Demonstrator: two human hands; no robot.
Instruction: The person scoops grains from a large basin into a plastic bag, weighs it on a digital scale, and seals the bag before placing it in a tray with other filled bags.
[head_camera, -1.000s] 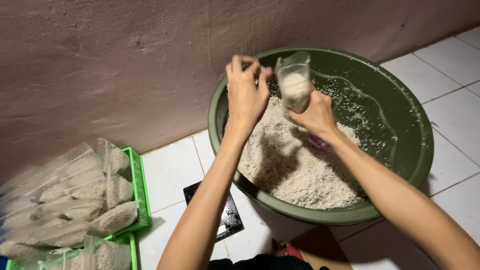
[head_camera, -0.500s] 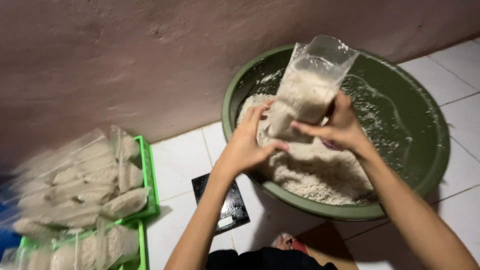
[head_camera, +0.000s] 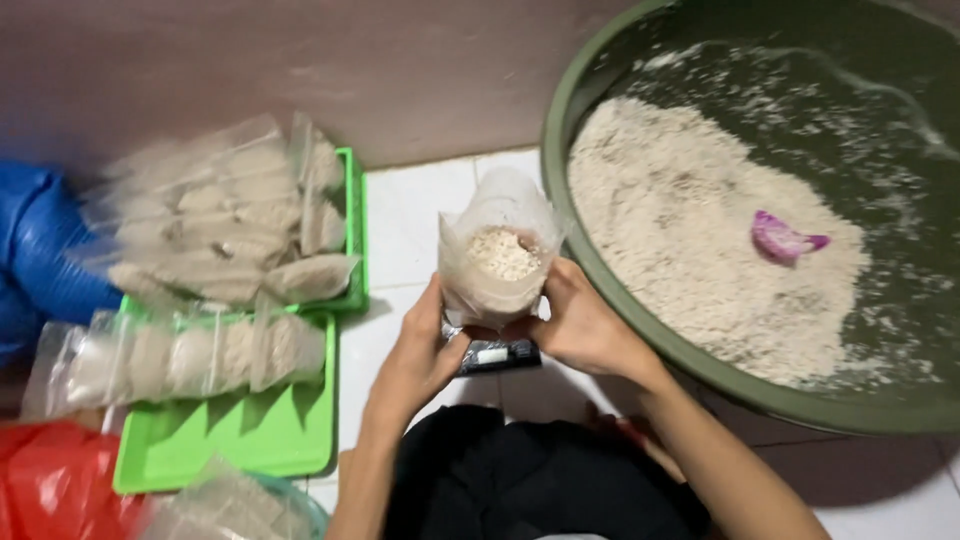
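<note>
I hold a clear plastic bag (head_camera: 497, 255) part-filled with pale grain between both hands, upright and open at the top, so I look straight down onto the grain inside. My left hand (head_camera: 425, 350) is wrapped around its lower left side and my right hand (head_camera: 578, 322) cups its lower right side, fingers closed against the plastic. The bag sits over a small black scale (head_camera: 497, 355) on the white tiled floor (head_camera: 415, 215); whether its bottom rests on the scale I cannot tell, because my hands cover it. Just to the right is a big green basin (head_camera: 590, 270) with a heap of the same pale grain (head_camera: 700, 240), and a small purple scoop (head_camera: 782, 238) lies on that heap, well apart from my hands. To the left, green trays (head_camera: 250, 430) carry filled, sealed bags (head_camera: 215, 215) stacked in rows, blurred in the picture. Further left lie something blue (head_camera: 40, 250) and something red (head_camera: 50, 485).
</note>
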